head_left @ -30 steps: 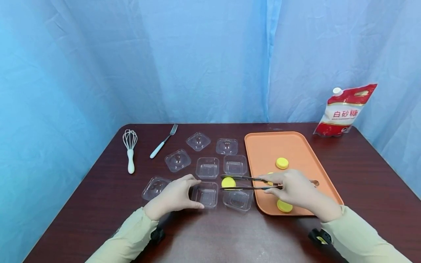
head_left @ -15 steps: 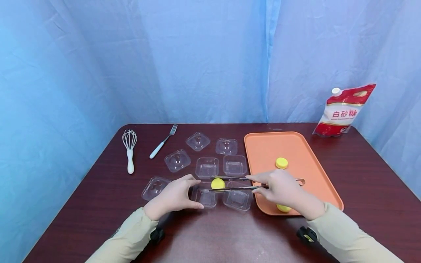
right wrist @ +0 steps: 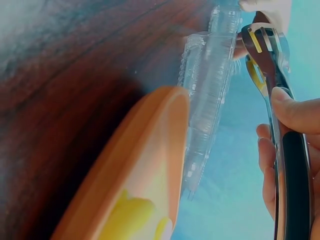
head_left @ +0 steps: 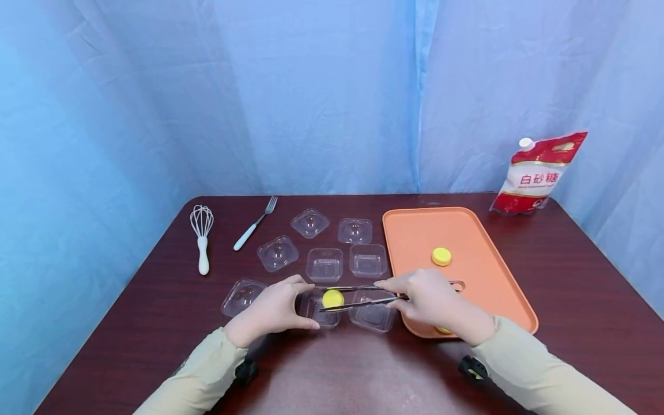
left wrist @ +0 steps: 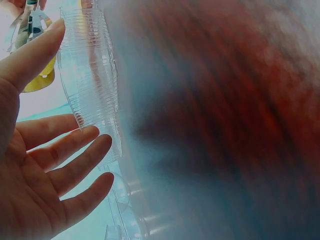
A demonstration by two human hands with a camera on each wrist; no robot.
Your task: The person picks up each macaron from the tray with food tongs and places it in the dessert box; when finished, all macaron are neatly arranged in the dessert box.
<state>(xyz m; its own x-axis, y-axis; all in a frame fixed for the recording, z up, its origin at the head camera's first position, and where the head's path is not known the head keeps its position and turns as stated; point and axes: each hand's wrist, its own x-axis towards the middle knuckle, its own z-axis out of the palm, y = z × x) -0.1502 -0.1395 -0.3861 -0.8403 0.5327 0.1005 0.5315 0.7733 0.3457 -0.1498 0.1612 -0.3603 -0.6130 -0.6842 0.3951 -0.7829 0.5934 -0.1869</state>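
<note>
My right hand [head_left: 436, 300] grips metal tongs [right wrist: 282, 115], which have dark handles. Between the tongs' ends is a round yellow macaron [head_left: 333, 298], above the front-left clear plastic box [head_left: 324, 316]. My left hand [head_left: 275, 308] holds this box from its left side, with the thumb at the near edge and the index finger at the far edge. In the left wrist view the thumb and index fingertip meet the box's rim, and the other fingers lie beside it. Another clear box [head_left: 372, 316] stands just right, under the tongs.
Two more clear boxes [head_left: 324, 265] stand behind. Several clear domed lids [head_left: 278, 253] lie left and back. An orange tray [head_left: 415, 230] at right bears yellow macarons [head_left: 441, 256]. A whisk [head_left: 203, 248], a fork [head_left: 249, 233] and a red-white sugar bag [head_left: 539, 176] lie farther out.
My right hand has moved left with the tongs, carrying the macaron from near the front-right box to over the front-left box. My left hand has stayed at the box.
</note>
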